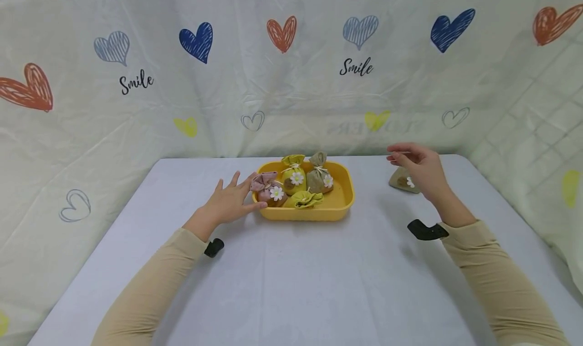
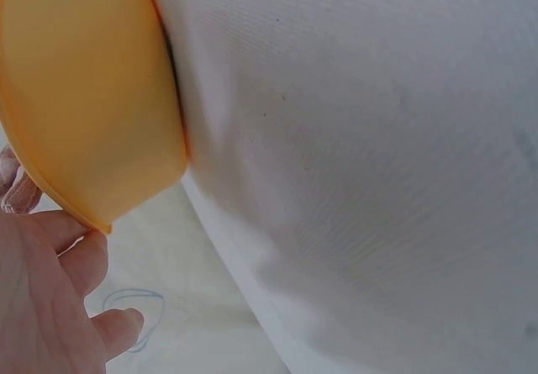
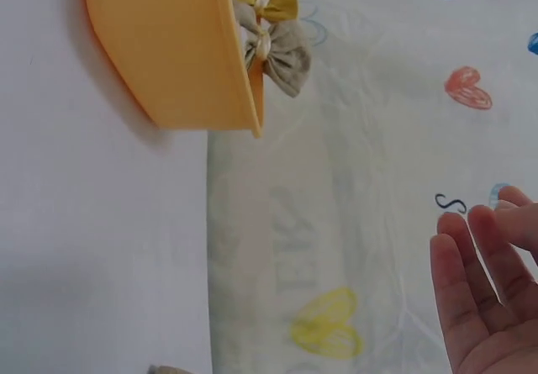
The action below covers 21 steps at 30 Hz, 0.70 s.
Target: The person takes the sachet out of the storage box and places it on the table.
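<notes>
A yellow plastic tray [image 1: 341, 199] holds several small tied cloth pouches. Inside it are a pink pouch [image 1: 264, 181] at the left, a yellow pouch [image 1: 293, 173], a grey-beige pouch [image 1: 317, 173] and another yellow pouch [image 1: 306, 199] lying at the front. My left hand [image 1: 230, 202] touches the tray's left end with its fingers spread; in the left wrist view its fingertips meet the rim [image 2: 63, 206]. Over to the right, my right hand [image 1: 421, 166] hovers with nothing in it, fingers loosely extended. A grey-beige pouch with a white flower [image 1: 401, 180] lies beneath it on the table, partly hidden.
The table [image 1: 309, 280] has a white cover. Behind it hangs a pale curtain [image 1: 309, 93] printed with hearts and the word Smile. Black wrist straps [image 1: 427, 230] stick out at both cuffs.
</notes>
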Each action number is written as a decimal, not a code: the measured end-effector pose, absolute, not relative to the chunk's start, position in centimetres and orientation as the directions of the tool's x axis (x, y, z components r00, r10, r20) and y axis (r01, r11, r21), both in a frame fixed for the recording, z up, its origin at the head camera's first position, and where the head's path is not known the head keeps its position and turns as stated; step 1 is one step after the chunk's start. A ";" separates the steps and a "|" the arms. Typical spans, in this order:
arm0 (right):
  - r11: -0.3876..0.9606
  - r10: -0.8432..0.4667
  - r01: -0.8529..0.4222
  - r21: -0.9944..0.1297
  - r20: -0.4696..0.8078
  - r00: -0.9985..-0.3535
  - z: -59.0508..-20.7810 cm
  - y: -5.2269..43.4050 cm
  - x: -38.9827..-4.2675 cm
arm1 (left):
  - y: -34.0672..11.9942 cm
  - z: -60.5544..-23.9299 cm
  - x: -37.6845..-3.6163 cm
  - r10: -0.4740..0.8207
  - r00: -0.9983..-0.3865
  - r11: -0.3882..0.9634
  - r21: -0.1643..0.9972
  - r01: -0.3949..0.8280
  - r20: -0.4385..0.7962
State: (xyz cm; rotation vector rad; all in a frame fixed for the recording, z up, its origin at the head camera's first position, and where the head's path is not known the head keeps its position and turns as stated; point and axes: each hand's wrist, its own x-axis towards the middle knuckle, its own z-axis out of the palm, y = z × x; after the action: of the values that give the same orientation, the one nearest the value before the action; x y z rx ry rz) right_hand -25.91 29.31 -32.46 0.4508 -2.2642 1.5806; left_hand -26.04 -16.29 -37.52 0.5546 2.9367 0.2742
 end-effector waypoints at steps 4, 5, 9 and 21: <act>0.386 -0.103 -0.425 -0.819 0.419 -0.902 -32.7 28.4 -25.8 | -16.3 -37.5 -26.0 0.372 -0.922 0.916 0.205 0.346 -0.104; 0.398 -0.112 -0.422 -0.814 0.414 -0.903 -32.7 28.2 -25.8 | -16.3 -37.5 -26.0 0.371 -0.923 0.916 0.206 0.345 -0.105; 0.411 -0.147 -0.434 -0.802 0.412 -0.899 -33.0 27.3 -25.5 | -16.3 -37.5 -26.0 0.372 -0.923 0.915 0.206 0.346 -0.101; 0.407 -0.268 -0.469 -0.784 0.388 -0.882 -34.1 24.2 -25.4 | -16.3 -37.5 -26.0 0.373 -0.923 0.914 0.211 0.348 -0.096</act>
State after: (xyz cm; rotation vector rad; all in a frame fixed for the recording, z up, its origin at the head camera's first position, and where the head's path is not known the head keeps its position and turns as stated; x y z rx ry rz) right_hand -25.42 24.23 -34.08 0.6530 -2.4599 1.4703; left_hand -26.02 -16.33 -37.52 0.5567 2.9411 0.2875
